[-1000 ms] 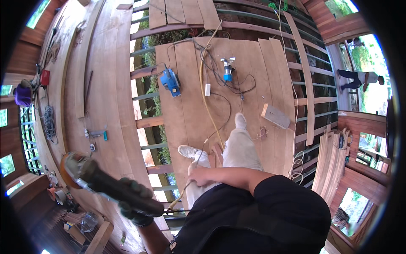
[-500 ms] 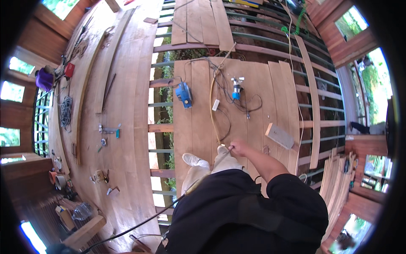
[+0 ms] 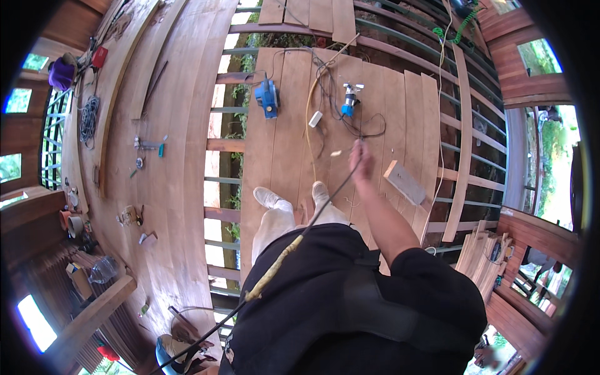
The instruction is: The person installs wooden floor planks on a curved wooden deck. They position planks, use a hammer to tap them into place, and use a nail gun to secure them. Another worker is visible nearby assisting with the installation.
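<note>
My right hand (image 3: 361, 164) is closed around a dark cord (image 3: 333, 194), stretched over the floorboards in front of me. The cord runs down past my torso, with yellow wrapping (image 3: 270, 275) on part of it, and leaves at the lower left. Just beyond that hand lie a black cable loop, a blue-and-silver router (image 3: 349, 103) and a white power strip (image 3: 315, 119). A blue power planer (image 3: 267, 99) lies farther left, and a yellow hose (image 3: 309, 144) crosses the boards. My left hand is out of view.
Open joists (image 3: 472, 134) border the boards at right, and a gap (image 3: 225, 162) runs along the left. Beyond it lie long planks (image 3: 110, 119), coiled cable (image 3: 87, 122) and hand tools (image 3: 150, 148). A timber block (image 3: 404, 182) sits at right, near stacked boards (image 3: 475, 250).
My right hand has lifted the cord from beside my legs and reached forward toward the router. My gloved left hand and the angle grinder it held have left the view.
</note>
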Available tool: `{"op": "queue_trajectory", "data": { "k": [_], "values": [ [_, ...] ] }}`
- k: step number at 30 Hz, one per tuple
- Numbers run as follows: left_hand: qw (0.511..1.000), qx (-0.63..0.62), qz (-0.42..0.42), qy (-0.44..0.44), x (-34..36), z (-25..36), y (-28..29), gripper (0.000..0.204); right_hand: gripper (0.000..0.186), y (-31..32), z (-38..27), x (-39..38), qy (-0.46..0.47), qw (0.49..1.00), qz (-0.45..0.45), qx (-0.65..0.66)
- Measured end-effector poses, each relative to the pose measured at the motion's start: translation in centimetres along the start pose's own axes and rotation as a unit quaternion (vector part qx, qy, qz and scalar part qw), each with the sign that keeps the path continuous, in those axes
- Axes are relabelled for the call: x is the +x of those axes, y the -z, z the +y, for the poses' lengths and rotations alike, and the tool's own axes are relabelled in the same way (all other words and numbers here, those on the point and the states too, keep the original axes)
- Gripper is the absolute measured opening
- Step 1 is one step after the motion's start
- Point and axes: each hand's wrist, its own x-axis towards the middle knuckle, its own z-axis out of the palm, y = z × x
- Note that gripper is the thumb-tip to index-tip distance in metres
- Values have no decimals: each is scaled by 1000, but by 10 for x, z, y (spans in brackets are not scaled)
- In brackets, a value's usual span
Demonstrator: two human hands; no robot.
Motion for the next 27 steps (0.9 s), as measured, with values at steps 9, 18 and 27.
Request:
{"op": "queue_trajectory", "data": {
  "k": [9, 18, 27],
  "values": [
    [1000, 1, 7, -3, -15, -13, 7, 68, 48, 78, -47, 107, -3, 997, 29, -71],
    [995, 36, 64, -74, -70, -12, -14, 67, 55, 242, -269, 93, 264, 868, -152, 392],
    [972, 105, 122, -171, -93, 41, -20, 66, 52, 433, -374, 86, 580, 600, -228, 502]
  ]
}}
